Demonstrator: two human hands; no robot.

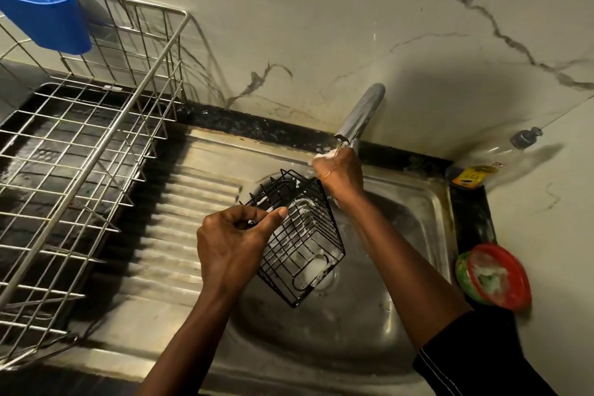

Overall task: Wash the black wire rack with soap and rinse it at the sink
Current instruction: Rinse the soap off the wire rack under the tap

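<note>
**Rack soaped, rinse about to start**

Progress: the black wire rack carries white suds on its bars and inside its bottom end, so the soaping looks done or nearly so. Rinsing is left. No water stream is visible from the grey metal tap, so I judge the rinse has not begun.

Rack position: held in the air over the bowl of the stainless steel sink, tilted, open end up and left, bottom end down towards the drain. It is not resting on the sink floor as far as I can tell.

Left hand: closed in a pinch on the rack's upper rim, thumb on top, fingers curled underneath. It carries the rack alone.

Right hand: reaches up to the lower end of the tap, back of hand to camera, foam on the knuckles. The fingers look curled there, but what they grip is hidden; cannot tell if it is closed on the tap's lever. Likely turning the water on.

Rest: round red and green soap dish with foam at the sink's right edge. Silver wire dish drainer on the left, a blue plastic holder hung on its rim.
</note>
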